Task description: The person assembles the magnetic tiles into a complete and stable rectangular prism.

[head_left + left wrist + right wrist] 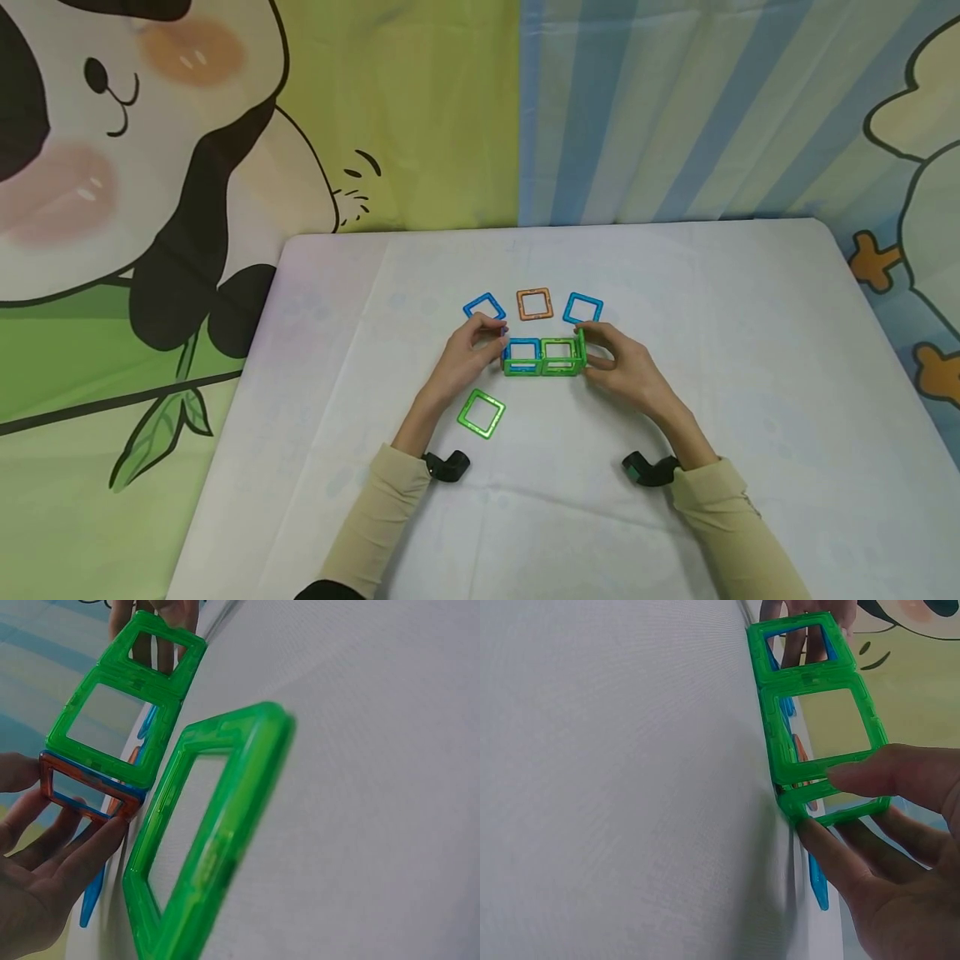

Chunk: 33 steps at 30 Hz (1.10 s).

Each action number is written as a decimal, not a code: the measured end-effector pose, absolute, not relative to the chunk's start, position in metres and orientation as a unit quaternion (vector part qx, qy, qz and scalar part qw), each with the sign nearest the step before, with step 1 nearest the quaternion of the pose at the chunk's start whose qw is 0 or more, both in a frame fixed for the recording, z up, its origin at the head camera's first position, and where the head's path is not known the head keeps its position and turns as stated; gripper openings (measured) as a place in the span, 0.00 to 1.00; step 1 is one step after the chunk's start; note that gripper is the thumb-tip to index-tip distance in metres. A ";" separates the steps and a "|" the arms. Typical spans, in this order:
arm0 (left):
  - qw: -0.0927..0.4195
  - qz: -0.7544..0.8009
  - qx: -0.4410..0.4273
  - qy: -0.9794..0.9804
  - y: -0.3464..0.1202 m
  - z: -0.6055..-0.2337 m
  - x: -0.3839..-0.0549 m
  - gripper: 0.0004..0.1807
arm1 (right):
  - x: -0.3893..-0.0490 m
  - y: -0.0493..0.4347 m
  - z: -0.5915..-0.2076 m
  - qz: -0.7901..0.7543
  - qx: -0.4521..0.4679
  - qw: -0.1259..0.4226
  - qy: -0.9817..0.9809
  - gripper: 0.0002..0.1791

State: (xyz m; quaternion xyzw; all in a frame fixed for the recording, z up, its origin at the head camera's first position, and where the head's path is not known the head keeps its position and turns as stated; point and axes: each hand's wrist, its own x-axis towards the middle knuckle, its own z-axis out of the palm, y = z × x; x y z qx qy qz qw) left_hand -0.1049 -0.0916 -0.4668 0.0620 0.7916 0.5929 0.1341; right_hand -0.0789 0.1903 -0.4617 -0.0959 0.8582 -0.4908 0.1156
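Note:
A boxy row of joined magnetic tiles [542,367] stands on the white table, with two green squares along its near side. My left hand [471,354] grips the left end, where an orange tile [90,778] shows in the left wrist view, thumb at one edge and fingers at the other. At the right end, my right hand [626,367] pinches an upright green tile [810,793] between thumb and fingers. A blue tile shows on the row's far left side. Nearer me, a loose green square tile [495,423] lies below the left hand.
Behind the row lie a blue tile [477,301], an orange tile [534,292] and another blue tile [588,297]. The white table [750,333] meets a cartoon-printed curtain [435,125] at its back edge. Each wrist wears a black camera [447,467].

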 end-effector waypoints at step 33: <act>0.100 0.578 -0.030 0.809 -0.079 -0.457 -0.069 0.21 | -0.085 0.192 -0.469 -0.521 -0.092 0.158 0.834 0.41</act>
